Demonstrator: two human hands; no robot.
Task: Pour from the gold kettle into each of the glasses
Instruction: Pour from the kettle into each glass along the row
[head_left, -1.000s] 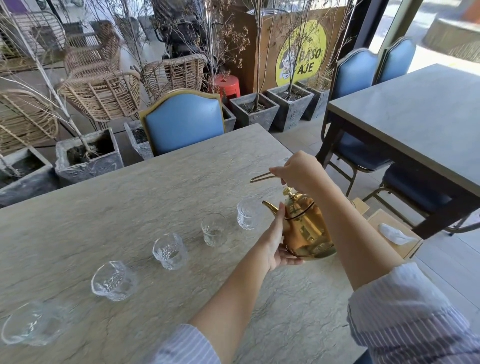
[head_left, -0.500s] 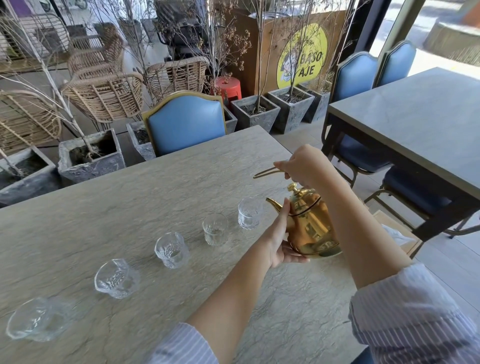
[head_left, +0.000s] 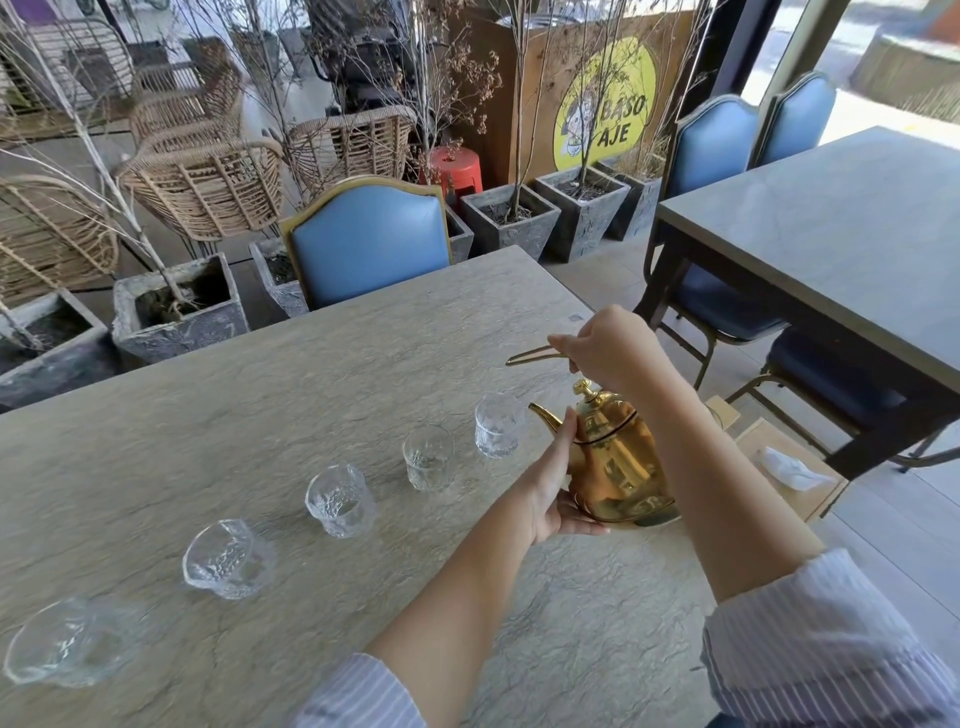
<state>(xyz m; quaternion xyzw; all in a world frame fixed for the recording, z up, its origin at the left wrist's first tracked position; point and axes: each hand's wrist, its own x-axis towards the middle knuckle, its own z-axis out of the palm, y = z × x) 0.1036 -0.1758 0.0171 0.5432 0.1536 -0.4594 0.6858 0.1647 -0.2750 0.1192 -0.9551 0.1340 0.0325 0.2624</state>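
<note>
I'm lining up a pour: right hand (head_left: 613, 348) gripping the gold metal kettle (head_left: 618, 462) by its handle (head_left: 530, 356), left hand (head_left: 550, 480) bracing flat; next, tipping toward the textured clear glass (head_left: 497, 426) at ten o'clock.

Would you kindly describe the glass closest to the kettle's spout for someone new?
On the grey stone-look table, five clear glasses form a diagonal row. It is the rightmost glass, just left of the gold kettle's spout. Every other glass is nearer the wearer.

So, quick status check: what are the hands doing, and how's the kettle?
Right hand grips gold kettle handle; left hand flat against its side. Spout beside the rightmost glass, no stream visible. Nothing between spout and glass.
</note>
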